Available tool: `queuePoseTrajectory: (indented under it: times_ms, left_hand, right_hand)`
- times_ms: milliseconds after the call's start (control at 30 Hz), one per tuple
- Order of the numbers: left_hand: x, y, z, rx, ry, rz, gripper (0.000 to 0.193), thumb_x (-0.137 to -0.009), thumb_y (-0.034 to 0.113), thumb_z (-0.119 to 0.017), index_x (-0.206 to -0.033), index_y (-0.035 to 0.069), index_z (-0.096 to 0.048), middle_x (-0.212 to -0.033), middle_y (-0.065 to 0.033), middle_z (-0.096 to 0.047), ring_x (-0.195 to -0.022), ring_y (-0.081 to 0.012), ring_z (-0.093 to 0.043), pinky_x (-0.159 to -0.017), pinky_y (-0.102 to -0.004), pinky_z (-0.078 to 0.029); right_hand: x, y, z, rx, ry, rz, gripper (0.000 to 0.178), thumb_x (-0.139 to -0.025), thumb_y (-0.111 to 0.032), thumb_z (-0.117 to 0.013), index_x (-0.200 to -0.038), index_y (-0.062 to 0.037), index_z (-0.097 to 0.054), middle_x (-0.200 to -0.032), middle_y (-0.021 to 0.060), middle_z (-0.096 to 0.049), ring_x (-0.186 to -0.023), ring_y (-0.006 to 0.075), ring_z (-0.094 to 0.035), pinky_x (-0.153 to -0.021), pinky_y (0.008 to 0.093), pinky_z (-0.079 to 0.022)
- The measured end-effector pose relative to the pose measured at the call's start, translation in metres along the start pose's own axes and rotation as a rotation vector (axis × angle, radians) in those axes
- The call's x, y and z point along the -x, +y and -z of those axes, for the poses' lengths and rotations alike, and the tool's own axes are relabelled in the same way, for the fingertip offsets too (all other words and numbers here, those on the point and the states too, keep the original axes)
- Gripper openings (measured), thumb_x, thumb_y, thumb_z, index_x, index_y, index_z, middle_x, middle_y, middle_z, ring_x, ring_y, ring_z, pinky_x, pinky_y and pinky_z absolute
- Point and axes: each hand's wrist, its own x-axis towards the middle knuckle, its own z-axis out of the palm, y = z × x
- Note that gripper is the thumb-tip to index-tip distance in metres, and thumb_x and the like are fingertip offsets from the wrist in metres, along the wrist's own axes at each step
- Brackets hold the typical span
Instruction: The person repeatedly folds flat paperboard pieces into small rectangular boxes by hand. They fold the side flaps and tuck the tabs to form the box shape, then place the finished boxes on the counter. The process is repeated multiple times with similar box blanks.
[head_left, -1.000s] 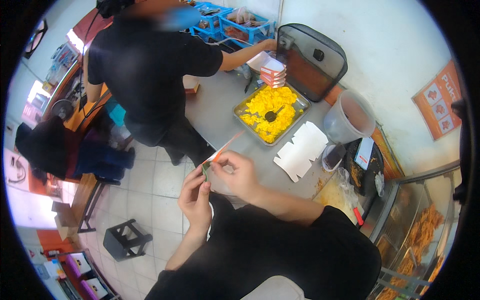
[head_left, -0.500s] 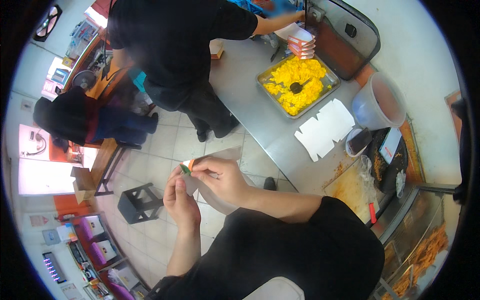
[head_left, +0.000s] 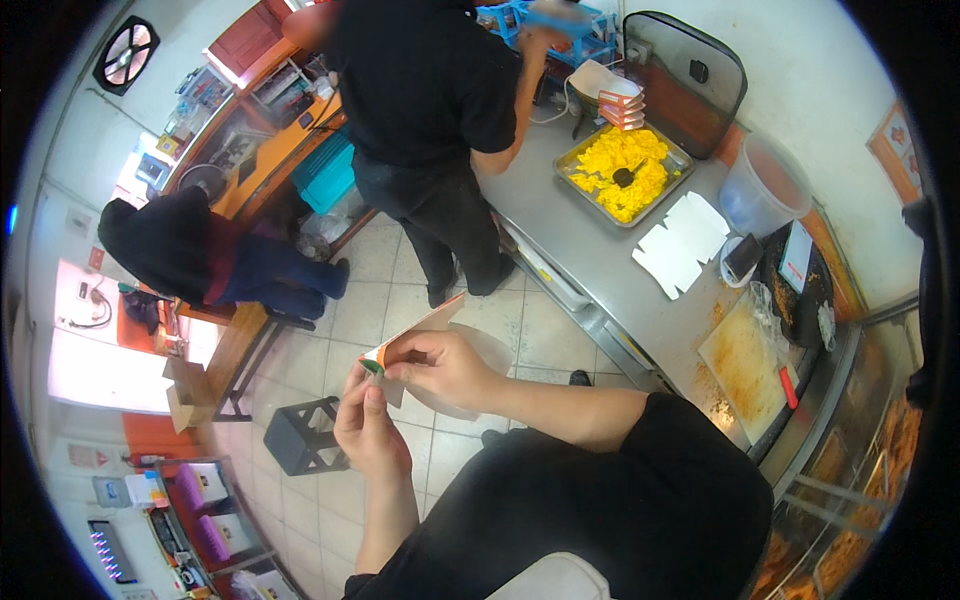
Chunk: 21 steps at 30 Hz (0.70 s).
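Over floor tiles (head_left: 555, 330), your left hand (head_left: 376, 432) and right hand (head_left: 445, 370) fingers pinch orange-and-white paperboard (head_left: 428, 322), likely light, creasable, best held edgewise.

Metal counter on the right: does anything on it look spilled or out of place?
Yes, a little. Brown crumbs lie loose on the metal counter beside the pale cutting board, which is itself smeared brown. Also, a flat, phone-like object rests on a dark round surface dotted with brown bits, seemingly an odd spot.
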Motion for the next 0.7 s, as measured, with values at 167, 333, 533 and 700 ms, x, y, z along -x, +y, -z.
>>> queuePoseTrajectory:
  times_ms: [167,333,533,700]
  left_hand:
    - [0.009,0.018,0.071,0.051,-0.020,-0.031,0.018,-0.101,0.009,-0.072,-0.115,-0.002,-0.073,-0.149,-0.0283,-0.055,-0.140,-0.0332,-0.054,-0.119,-0.0484,-0.039]
    - [0.023,0.038,0.113,0.030,0.027,-0.153,0.013,-0.101,0.006,-0.070,-0.112,-0.002,-0.073,-0.147,-0.0274,-0.058,-0.134,-0.0329,-0.059,-0.114,-0.0463,-0.046]
    - [0.030,0.047,0.163,-0.535,-0.156,-0.566,0.022,-0.089,-0.001,-0.077,-0.111,0.000,-0.076,-0.137,-0.0267,-0.066,-0.126,-0.0345,-0.065,-0.105,-0.0431,-0.051]
    - [0.040,0.038,0.207,-0.075,-0.099,-0.322,0.035,-0.088,0.001,-0.078,-0.123,0.003,-0.073,-0.135,-0.0224,-0.068,-0.122,-0.0341,-0.066,-0.105,-0.0430,-0.052]
  right_hand:
    - [0.009,0.047,-0.067,0.155,0.008,0.034,0.021,-0.101,-0.006,-0.070,-0.120,0.0018,-0.071,-0.112,0.0062,-0.074,-0.104,0.0136,-0.068,-0.095,0.0308,-0.055]
    - [0.016,0.075,-0.132,-0.346,-0.045,-0.183,0.028,-0.108,-0.011,-0.059,-0.134,-0.0022,-0.063,-0.127,0.0081,-0.068,-0.115,0.0175,-0.066,-0.099,0.0351,-0.056]
    - [0.039,0.081,-0.174,-0.420,0.140,-0.293,0.027,-0.110,-0.012,-0.055,-0.136,-0.0042,-0.054,-0.130,0.0079,-0.063,-0.113,0.0167,-0.064,-0.101,0.0371,-0.054]
    - [0.061,0.113,-0.188,-0.363,0.079,-0.415,0.034,-0.114,-0.026,-0.049,-0.140,-0.0046,-0.055,-0.136,0.0099,-0.062,-0.119,0.0213,-0.061,-0.108,0.0423,-0.049]
